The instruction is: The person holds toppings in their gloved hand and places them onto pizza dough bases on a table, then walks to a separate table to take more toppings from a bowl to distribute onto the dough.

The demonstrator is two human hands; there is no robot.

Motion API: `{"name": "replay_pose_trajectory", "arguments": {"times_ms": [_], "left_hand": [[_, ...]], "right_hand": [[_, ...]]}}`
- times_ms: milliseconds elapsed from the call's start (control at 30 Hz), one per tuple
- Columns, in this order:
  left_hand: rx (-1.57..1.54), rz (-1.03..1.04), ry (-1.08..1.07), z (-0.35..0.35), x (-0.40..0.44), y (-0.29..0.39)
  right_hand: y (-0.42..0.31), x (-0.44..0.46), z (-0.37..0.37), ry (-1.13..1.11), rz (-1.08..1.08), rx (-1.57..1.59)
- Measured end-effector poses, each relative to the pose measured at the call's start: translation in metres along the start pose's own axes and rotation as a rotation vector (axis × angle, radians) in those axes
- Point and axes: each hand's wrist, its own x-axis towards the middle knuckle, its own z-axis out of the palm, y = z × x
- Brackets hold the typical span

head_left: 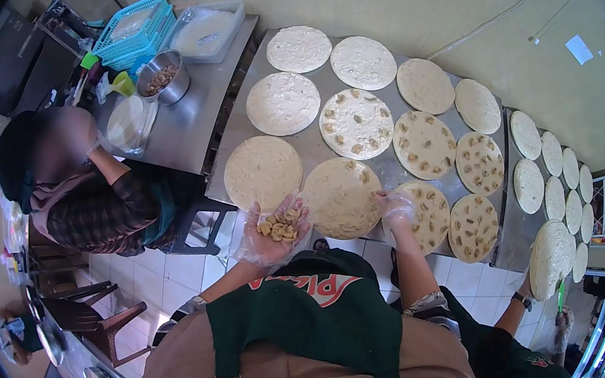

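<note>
My left hand (281,226), in a clear plastic glove, is turned palm up and cupped around a small heap of yellow-brown mushroom slices (279,230). It is just in front of the near edge of a pale round pizza base (264,172). My right hand (397,208), also gloved, has its fingertips pinched together at the right edge of another pizza base (339,201). Whatever sits in that pinch is too small to make out. A few slices lie along this base's upper edge. To the right, a base dotted with slices (428,225) is partly under my right hand.
Rows of pizza bases, some topped, cover the metal table (237,134). On the left are a steel bowl of brown chunks (178,88), a blue basket (118,50) and a seated person (103,197). At right, a co-worker's hand holds up a base (552,256).
</note>
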Motion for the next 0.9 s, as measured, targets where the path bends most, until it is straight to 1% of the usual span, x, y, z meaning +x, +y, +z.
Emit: {"name": "replay_pose_trajectory", "arguments": {"times_ms": [67, 133, 267, 333, 367, 433, 467, 533, 567, 633, 667, 733, 767, 833, 867, 900], "left_hand": [[-0.01, 0.016, -0.011, 0.0, -0.002, 0.001], [0.006, 0.024, -0.026, 0.0, -0.003, 0.0], [0.007, 0.025, -0.057, 0.005, -0.004, -0.003], [0.011, 0.018, -0.084, 0.006, -0.003, -0.004], [0.016, 0.006, -0.108, 0.006, -0.002, -0.005], [0.015, 0.004, -0.114, 0.01, -0.001, -0.008], [0.014, -0.011, -0.121, 0.011, 0.0, -0.01], [0.014, -0.016, -0.128, 0.014, 0.003, -0.012], [0.014, -0.033, -0.135, 0.015, 0.004, -0.014], [0.02, -0.039, -0.151, 0.016, 0.009, -0.017], [0.026, -0.047, -0.165, 0.015, 0.011, -0.019], [0.024, -0.067, -0.175, 0.013, 0.014, -0.021], [0.024, -0.086, -0.181, 0.012, 0.015, -0.021], [0.025, -0.102, -0.216, 0.006, 0.02, -0.022], [0.026, -0.119, -0.249, 0.004, 0.022, -0.022], [0.024, -0.119, -0.251, 0.007, 0.021, -0.022]], "right_hand": [[-0.008, 0.006, 0.003, -0.045, 0.002, -0.032], [-0.011, 0.013, 0.011, 0.035, 0.12, -0.17], [-0.016, 0.011, 0.003, 0.112, 0.062, -0.136], [-0.041, -0.004, -0.03, -0.01, 0.104, 0.072], [-0.039, -0.004, -0.028, -0.015, 0.096, 0.073], [-0.039, -0.011, -0.025, -0.078, 0.131, 0.737], [-0.04, -0.015, -0.023, -0.087, 0.123, 0.74], [-0.064, -0.033, -0.047, -0.283, 0.035, 0.948], [-0.077, -0.039, -0.057, -0.286, 0.031, 0.948], [-0.105, -0.052, -0.075, -0.383, -0.216, 0.64], [-0.117, -0.058, -0.08, -0.381, -0.218, 0.638], [-0.137, -0.069, -0.083, -0.262, -0.473, 0.387], [-0.143, -0.074, -0.081, -0.263, -0.474, 0.385], [-0.152, -0.08, -0.077, -0.477, -0.246, 0.801], [-0.147, -0.08, -0.07, -0.478, -0.246, 0.8], [-0.143, -0.078, -0.064, -0.452, -0.293, 0.827]]}}
